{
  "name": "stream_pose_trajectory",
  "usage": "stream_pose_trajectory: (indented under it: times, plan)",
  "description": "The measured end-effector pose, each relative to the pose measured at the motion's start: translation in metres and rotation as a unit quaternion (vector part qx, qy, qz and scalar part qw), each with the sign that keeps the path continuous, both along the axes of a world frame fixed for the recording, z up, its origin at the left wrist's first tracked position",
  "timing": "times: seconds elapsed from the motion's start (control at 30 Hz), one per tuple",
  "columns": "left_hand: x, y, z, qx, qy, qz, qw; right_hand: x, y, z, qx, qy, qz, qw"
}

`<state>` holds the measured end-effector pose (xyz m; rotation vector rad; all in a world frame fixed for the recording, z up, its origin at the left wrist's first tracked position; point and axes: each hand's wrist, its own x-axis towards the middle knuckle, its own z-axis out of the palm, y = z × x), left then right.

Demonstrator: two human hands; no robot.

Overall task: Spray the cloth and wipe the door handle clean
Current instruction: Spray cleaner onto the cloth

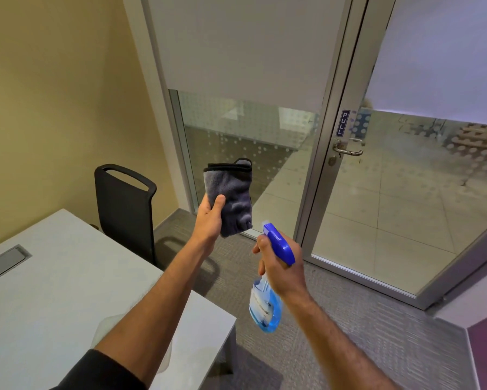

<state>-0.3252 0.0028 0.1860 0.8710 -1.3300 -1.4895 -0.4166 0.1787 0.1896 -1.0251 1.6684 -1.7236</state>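
Nearest, the right hand (283,267) grips a translucent blue spray bottle (265,308), its nozzle aimed at eleven o'clock toward the folded grey microfibre cloth (231,197) pinched upright by the left hand (210,216); a skewed aim could mist the carpet, with the curved metal door handle (348,150) far off at one o'clock.

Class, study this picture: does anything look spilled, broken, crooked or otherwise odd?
Nothing stands out. The left hand holds the cloth up, the right hand grips the spray bottle, and the door handle looks intact.
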Motion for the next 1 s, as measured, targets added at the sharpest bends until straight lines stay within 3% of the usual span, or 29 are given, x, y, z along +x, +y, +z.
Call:
stream_pose_trajectory:
  times: [0.33, 0.47, 0.83, 1.0]
  plan:
    - [0.001, -0.008, 0.013, 0.029, 0.033, 0.011, 0.999, 0.002, 0.011, -0.026, 0.092, 0.041, 0.045, 0.994]
    - [0.000, -0.005, 0.010, 0.034, 0.034, 0.005, 0.999, 0.007, 0.010, -0.021, 0.074, 0.043, 0.071, 0.994]
    - [-0.002, 0.007, 0.002, 0.012, 0.005, -0.011, 1.000, -0.004, -0.009, 0.020, -0.021, 0.028, 0.026, 0.999]
    - [-0.003, 0.011, 0.002, 0.006, 0.003, -0.009, 1.000, 0.000, -0.008, 0.013, 0.000, 0.046, 0.057, 0.997]
